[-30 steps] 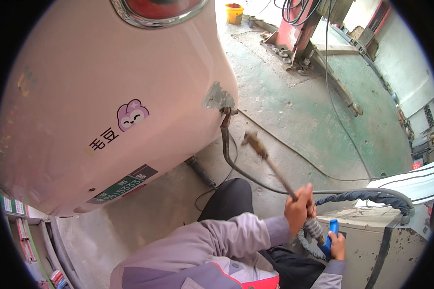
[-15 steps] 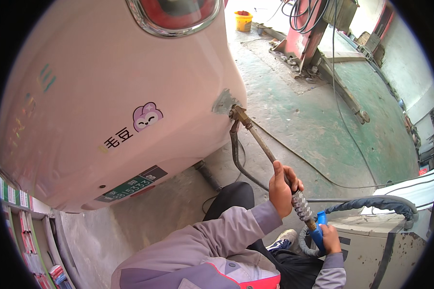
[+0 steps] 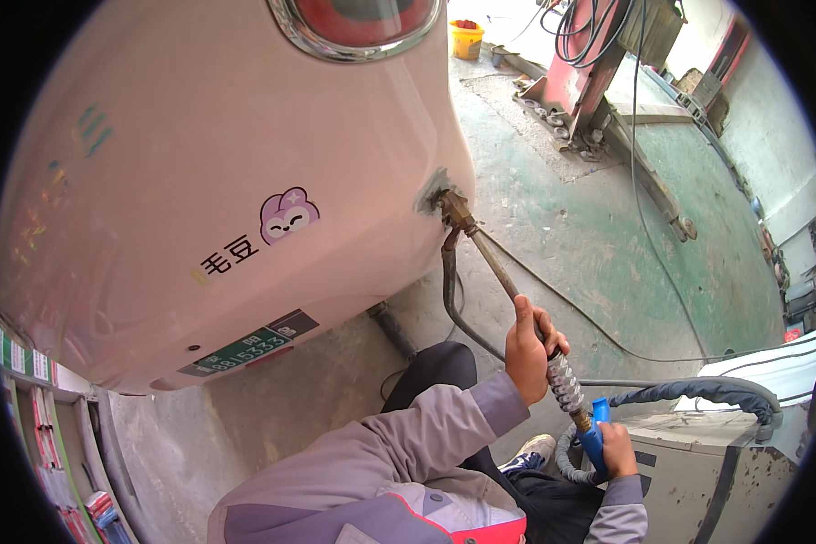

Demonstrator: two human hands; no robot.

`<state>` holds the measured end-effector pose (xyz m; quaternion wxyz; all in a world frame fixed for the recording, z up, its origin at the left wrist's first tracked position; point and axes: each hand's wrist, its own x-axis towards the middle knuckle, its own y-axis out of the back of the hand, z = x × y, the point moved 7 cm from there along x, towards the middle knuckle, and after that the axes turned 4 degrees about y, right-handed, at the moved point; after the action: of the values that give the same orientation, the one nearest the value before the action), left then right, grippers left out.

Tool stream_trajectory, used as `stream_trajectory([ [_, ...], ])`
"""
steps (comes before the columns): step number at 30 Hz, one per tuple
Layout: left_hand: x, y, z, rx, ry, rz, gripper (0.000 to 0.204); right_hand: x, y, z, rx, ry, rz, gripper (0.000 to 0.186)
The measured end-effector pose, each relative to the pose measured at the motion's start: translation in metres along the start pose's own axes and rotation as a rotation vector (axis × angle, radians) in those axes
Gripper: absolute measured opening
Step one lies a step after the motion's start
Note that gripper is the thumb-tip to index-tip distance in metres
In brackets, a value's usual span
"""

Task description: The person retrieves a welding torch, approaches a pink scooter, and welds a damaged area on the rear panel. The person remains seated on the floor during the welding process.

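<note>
A long metal dent puller runs from the rear corner of a pink car back toward me. Its brass-coloured head meets a bare grey patch on the bodywork. My left hand is wrapped around the rod, just ahead of a ribbed silver section. At the near end, the fingers of my right hand close round a blue handle. From below the head a thick black cable curves down behind my left hand.
A scuffed beige machine with a wrapped hose stands at my right. Thin cables cross the floor. Farther back are a red lift post, its low arm and a yellow bucket. Shelves stand at lower left.
The view has shifted slightly, so the car and the puller's head appear a little farther right. Both hands keep their grip on the dent puller.
</note>
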<state>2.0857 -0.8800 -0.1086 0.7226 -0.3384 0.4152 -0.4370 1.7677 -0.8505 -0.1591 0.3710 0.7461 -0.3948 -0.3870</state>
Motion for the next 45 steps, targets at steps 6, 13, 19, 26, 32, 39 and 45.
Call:
stream_trajectory([
  [6,0.002,0.003,-0.002,-0.028,0.014,0.013,0.063,-0.002,0.005,-0.007,-0.058,0.08,0.008,0.025],
  [13,0.0,0.001,-0.002,-0.047,0.034,0.01,0.062,-0.002,0.004,-0.008,-0.163,0.137,0.003,0.021],
  [19,0.001,0.002,-0.002,-0.06,0.037,-0.004,0.062,-0.003,0.004,-0.006,-0.154,0.137,0.023,0.022],
  [26,0.008,0.002,0.007,-0.104,0.079,-0.024,0.058,-0.002,0.006,-0.007,-0.038,0.036,-0.017,0.031],
  [32,0.032,0.002,0.051,-0.047,0.009,0.067,0.045,-0.006,0.006,-0.002,0.101,-0.152,0.018,0.032],
  [39,-0.047,-0.002,-0.067,0.161,0.249,0.115,0.037,-0.04,0.03,0.051,0.176,-0.536,-0.018,0.056],
  [45,-0.033,-0.013,-0.065,-0.01,0.159,-0.146,0.048,-0.043,0.016,0.056,0.329,-0.385,0.017,0.053],
])
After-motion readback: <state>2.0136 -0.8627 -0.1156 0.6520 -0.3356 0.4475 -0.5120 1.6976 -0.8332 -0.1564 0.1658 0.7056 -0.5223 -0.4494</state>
